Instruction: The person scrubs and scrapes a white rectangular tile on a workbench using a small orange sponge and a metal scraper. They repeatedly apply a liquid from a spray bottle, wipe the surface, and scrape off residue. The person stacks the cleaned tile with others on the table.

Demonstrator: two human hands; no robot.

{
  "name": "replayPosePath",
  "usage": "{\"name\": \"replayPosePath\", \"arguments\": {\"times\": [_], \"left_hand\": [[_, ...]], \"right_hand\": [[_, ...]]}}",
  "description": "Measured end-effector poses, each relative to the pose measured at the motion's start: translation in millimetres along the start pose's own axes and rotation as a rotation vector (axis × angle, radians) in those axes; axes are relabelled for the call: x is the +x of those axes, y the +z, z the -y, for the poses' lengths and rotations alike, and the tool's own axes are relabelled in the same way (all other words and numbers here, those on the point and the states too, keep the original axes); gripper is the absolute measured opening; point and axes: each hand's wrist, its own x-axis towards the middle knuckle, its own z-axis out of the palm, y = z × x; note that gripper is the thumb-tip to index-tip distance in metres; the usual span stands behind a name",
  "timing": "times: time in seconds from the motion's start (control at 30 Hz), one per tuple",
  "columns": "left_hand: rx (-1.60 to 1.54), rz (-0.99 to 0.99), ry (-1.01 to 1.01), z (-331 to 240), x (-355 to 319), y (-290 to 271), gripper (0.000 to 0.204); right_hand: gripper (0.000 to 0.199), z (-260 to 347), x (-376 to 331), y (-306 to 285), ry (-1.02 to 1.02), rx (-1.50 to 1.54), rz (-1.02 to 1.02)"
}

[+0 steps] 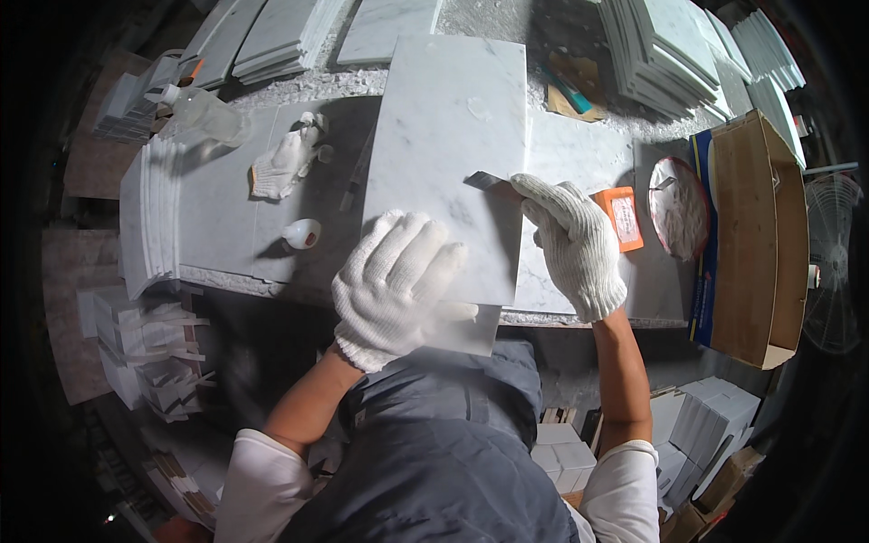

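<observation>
At the far left, a stack of thin white tiles is leaning at the edge of the desk. Beside it, a clear plastic bottle is tilting, and to its right a crumpled knit glove is lying near a small round white bottle. The left hand, in a white knit glove, is resting on the lower left part of the grey-veined marble tile; its fingers are stretching out over the surface rather than closing. That tile is lying mid-desk, its near end reaching past the front edge. At its right side, a flat scraper is pointing leftward over it, and the gloved right hand is gripping the scraper between its fingers and thumb. Farther right, an orange-and-white box is lying near a round dish of whitish paste. Beyond it, an open cardboard box is standing, and a wire-caged fan is standing at the far right.
</observation>
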Motion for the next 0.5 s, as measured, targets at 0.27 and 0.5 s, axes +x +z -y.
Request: {"name": "replayPosePath", "arguments": {"times": [0.27, 0.5], "left_hand": [[0.024, -0.015, 0.005, -1.2, -0.7, 1.7, 0.061], [0.028, -0.044, -0.011, -3.6, -1.1, 2.9, 0.06]], "right_hand": [[0.029, 2.1, -9.6, 6.0, 0.076, -0.056, -0.027], [0.031, 2.1, -11.0, 8.2, 0.05, -0.01, -0.037]]}}
